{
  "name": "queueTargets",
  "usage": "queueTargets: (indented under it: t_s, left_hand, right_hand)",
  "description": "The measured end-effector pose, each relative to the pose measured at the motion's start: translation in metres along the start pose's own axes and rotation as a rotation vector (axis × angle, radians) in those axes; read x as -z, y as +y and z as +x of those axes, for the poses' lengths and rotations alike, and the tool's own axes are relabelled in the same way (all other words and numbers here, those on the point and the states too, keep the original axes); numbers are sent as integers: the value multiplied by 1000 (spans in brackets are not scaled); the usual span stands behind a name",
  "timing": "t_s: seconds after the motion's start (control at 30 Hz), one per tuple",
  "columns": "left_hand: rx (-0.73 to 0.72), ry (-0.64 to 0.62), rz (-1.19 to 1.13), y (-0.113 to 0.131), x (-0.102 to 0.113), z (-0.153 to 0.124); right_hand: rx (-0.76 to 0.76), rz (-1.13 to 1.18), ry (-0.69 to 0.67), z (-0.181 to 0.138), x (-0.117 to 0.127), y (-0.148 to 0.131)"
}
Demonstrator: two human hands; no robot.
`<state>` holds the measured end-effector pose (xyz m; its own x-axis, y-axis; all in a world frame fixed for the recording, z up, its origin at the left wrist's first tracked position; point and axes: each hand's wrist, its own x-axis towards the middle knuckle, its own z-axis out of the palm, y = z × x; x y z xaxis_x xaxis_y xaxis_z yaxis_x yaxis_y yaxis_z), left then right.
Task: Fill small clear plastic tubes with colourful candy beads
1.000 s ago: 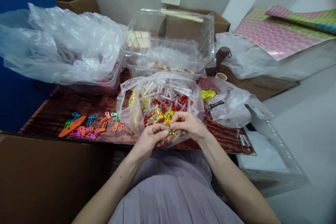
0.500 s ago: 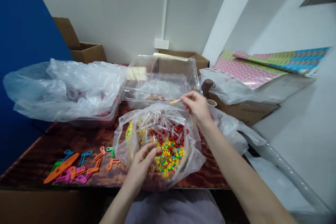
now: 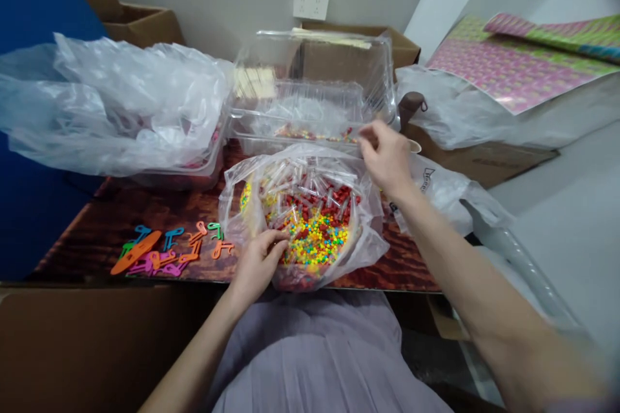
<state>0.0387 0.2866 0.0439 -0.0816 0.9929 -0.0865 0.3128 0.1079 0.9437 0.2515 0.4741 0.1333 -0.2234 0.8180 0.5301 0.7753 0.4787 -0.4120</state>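
While we reach apart, one crinkled clear plastic bag lies mid-dial, glossy, mostly yellow round beads, red pieces and slim tubes beyond counting inside | left hand, eight o'clock: fingers narrow, grip unclear | right hand, two o'clock, near one ridged tub: fingers curled, whether holding we cannot tell

No words are reading clearly beside me: small black lettering is showing on the printed plastic bag that my right arm is partly covering, and faint dark print is appearing on the brown cardboard box, too blurred to decipher.
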Motion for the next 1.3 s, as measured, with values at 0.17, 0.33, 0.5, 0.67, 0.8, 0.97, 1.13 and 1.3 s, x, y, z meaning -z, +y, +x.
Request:
queueTargets:
  t_s: [0.17,0.33,0.5,0.67,0.8,0.97,1.13,1.3]
  left_hand:
    - [-163,-76,481,7,-12,5]
    - [-255,-80,947,11,-34,10]
    - [-321,-88,1112,14,-46,15]
    - [-378,-163,1111,18,-50,16]
    - [-364,-182,1026,15,-48,17]
    - [-223,-115,348,13,-35,21]
    - [55,-243,-293,13,-30,25]
    - [65,-175,-251,2,-32,24]
  right_hand:
    - [-23,196,-623,-90,3,-16]
    - [-6,-25,-763,-139,-1,-15]
    - [68,-159,-785,-155,1,-21]
    - [257,-248,-789,-166,-8,-28]
    - [285,-278,-783,-164,-12,-25]
    - [151,-86,-682,-158,-8,-21]
    - [-53,283,-632,-155,-11,-24]
    - [-324,606,-607,-157,-20,-17]
